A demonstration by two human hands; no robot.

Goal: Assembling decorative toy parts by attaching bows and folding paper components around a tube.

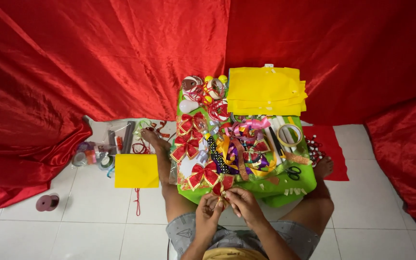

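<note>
I sit on the floor with my legs spread around a green board [309, 180]. My left hand [208, 212] and my right hand [244, 204] meet at the board's near edge, both pinching a small red and gold ribbon bow [223, 188]. Just beyond it lies a finished red bow [204, 174], and two more red bows [185, 147] lie further up the board's left side. Loose coloured ribbons [246, 144] are heaped in the middle of the board.
Yellow felt sheets [265, 90] lie at the board's far end beside ornaments [203, 89]. A tape roll [290, 135] and scissors [293, 172] rest on its right side. A yellow sheet [136, 170], small spools [92, 156] and a dark spool [47, 202] lie left. Red cloth [97, 53] hangs behind.
</note>
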